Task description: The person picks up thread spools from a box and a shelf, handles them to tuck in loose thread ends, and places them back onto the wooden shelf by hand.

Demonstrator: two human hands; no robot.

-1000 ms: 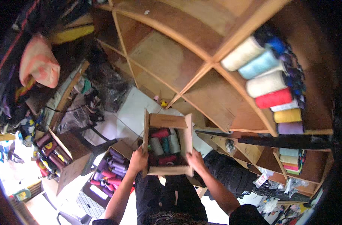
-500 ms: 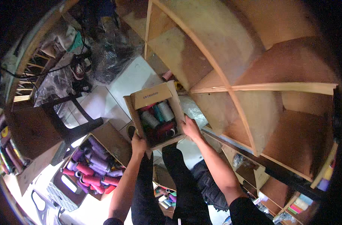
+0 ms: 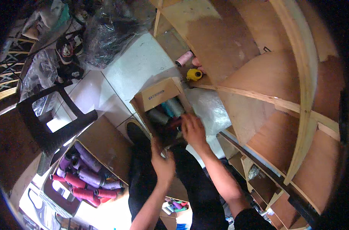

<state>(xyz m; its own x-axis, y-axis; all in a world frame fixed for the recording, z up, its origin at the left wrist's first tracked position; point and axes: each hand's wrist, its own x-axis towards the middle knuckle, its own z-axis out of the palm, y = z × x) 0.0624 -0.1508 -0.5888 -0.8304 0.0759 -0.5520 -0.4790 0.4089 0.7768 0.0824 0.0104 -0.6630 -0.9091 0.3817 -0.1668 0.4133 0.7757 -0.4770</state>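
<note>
A cardboard box with its top open is low in front of me, by the tiled floor. Grey spools of thread, a teal one and dark red ones lie inside. My left hand is at the box's near left corner, thumb apart from the fingers. Over the near right side reaches my right hand, its fingers bent down beside a dark red spool. Its fingertips are partly hidden, and I see nothing held in either hand.
At left stands a larger carton of purple and red spools. Wooden shelving fills the right side; pink and yellow spools sit in its lower part. Clear plastic lies at the back. A small box of spools is between my legs.
Both hands have let go of the box's sides. The left moved right to the near corner, the right over the contents. My view has shifted, showing more of the shelf's spools.
</note>
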